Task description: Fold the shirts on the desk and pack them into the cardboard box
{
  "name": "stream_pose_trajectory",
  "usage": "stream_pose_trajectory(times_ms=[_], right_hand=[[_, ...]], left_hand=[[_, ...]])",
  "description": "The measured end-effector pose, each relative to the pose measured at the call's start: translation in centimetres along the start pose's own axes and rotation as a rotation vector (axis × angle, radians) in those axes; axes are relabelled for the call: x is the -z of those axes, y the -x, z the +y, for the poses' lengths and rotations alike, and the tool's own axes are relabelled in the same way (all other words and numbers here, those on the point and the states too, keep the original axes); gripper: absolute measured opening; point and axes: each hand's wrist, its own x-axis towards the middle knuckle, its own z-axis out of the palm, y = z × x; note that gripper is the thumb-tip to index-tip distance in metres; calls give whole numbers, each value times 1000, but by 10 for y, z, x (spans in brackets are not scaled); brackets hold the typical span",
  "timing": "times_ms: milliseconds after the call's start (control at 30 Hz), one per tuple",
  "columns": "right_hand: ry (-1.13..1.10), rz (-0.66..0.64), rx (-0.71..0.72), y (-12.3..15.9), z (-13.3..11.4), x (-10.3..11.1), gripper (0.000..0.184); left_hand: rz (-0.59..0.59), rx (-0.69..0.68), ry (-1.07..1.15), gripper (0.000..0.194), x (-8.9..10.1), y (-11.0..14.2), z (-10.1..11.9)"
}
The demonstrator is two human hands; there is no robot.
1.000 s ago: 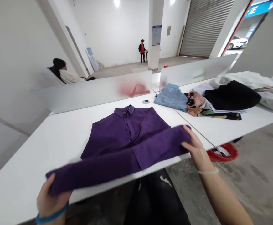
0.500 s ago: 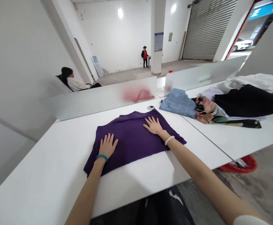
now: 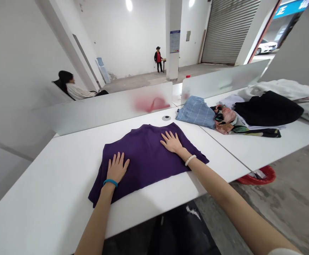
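A dark purple garment [image 3: 146, 159] lies spread on the white table in front of me; its exact kind I cannot tell. Flat on its left part rests my left hand [image 3: 116, 168], fingers spread, with a teal band at the wrist. My right hand [image 3: 172, 142] presses flat on its upper right part, fingers also apart, below it a white beaded bracelet. Neither hand grips the cloth. The garment's top edge is slightly wavy, and its lower left corner lies near my left wrist.
Right of the garment lie a blue checked cloth [image 3: 196, 112], a floral cloth [image 3: 226, 119] and a black garment [image 3: 267, 109] on white fabric. Frosted dividers [image 3: 112, 106] line the table's back edge. A red-lined bin [image 3: 270, 176] stands below. Two people are farther off.
The view has shifted a little, so the room sits slightly left and higher. Both hands stay flat on the purple garment, and its upper edge is a bit more rounded.
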Motion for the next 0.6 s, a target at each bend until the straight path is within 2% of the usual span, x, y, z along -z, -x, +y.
stream_pose_trajectory(times_ms=[267,433,533,600], right_hand=[[-1,-9,-15,27,-3,4,58],[10,-7,-15,46,-5,5,58],[7,0,-16,52,-6,5,57],[3,3,-19,53,-6,5,57]], left_hand=[[-74,-71,-118,54,13,25,14],[-108,-88,-144,55,30,45,23],[-125,-159,-145,55,46,36,41],[-126,-274,-119,54,50,20,66]])
